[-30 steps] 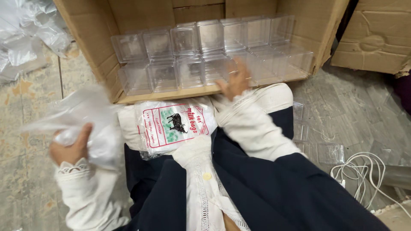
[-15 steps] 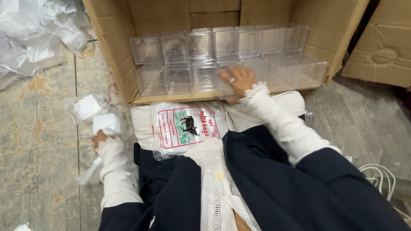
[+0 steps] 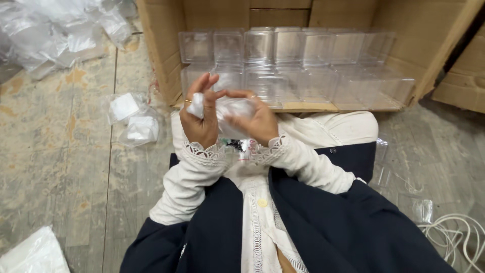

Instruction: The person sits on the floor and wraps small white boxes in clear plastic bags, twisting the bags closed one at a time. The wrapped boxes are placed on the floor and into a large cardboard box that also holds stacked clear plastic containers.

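Observation:
Both my hands meet in front of my chest over my lap. My left hand [image 3: 201,119] grips one end of a small clear plastic packet [image 3: 230,108] with something white bunched at its tip. My right hand [image 3: 255,119] holds the other side of the same packet, fingers curled round it. Right behind my hands stands an open cardboard box [image 3: 161,55] filled with rows of clear plastic containers [image 3: 283,60]. A printed bag on my lap is almost fully hidden under my wrists.
Two small clear packets with white contents [image 3: 134,119] lie on the floor to the left. Crumpled plastic wrapping [image 3: 55,30] is piled at the top left. A white bag [image 3: 33,253] lies bottom left, a white cable [image 3: 452,235] bottom right, another cardboard box [image 3: 462,81] far right.
My left hand came up from the floor at the left, leaving packets there. My right hand drew back from the box. Both now hold one packet together.

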`<act>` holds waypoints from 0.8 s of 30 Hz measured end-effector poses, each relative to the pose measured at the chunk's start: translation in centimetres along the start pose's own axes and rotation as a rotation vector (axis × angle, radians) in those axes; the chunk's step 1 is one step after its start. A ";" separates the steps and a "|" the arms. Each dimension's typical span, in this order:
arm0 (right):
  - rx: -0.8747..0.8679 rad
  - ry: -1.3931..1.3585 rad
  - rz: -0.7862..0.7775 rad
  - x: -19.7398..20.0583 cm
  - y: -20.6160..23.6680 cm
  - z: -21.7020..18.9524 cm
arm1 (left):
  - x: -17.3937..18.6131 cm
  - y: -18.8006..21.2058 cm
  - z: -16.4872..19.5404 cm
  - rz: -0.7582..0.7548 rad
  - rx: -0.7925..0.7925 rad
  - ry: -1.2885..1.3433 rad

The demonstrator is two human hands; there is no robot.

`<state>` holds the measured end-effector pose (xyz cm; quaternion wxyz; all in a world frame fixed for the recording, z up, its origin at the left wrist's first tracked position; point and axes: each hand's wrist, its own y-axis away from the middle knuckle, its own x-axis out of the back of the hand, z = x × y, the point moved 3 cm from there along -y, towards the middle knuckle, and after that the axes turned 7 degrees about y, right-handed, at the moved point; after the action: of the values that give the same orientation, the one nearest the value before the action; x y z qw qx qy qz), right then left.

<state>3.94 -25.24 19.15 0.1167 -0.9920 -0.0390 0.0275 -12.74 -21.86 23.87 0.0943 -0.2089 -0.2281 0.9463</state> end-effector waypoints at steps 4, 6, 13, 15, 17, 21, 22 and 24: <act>-0.051 -0.042 0.282 2.8 1.5 0.0 | -1.4 0.4 -0.9 -0.082 0.353 -0.104; -0.031 -0.054 0.272 3.8 2.2 -0.3 | -1.3 1.2 -1.5 0.030 0.542 -0.171; 0.012 0.086 0.363 5.7 3.6 -1.0 | -3.0 1.3 -1.8 -0.187 0.441 -0.077; 0.022 0.082 0.366 5.9 3.6 -0.8 | -2.9 1.2 -2.2 -0.107 0.532 -0.066; 0.035 0.053 0.373 6.0 3.6 -0.5 | -3.0 1.4 -2.5 -0.075 0.585 -0.103; 0.056 0.072 0.358 5.4 3.8 -0.1 | -3.6 1.7 -2.5 -0.067 0.544 -0.049; 0.052 0.077 0.364 5.2 3.8 -0.1 | -3.9 1.6 -2.3 -0.138 0.502 0.026; 0.078 0.090 0.358 5.0 3.8 -0.3 | -4.5 1.7 -2.0 -0.281 0.417 0.173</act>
<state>9.17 -28.55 18.35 0.1499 -0.9781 0.1445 0.0051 -7.98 -23.78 23.09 0.2848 -0.2313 -0.0458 0.9291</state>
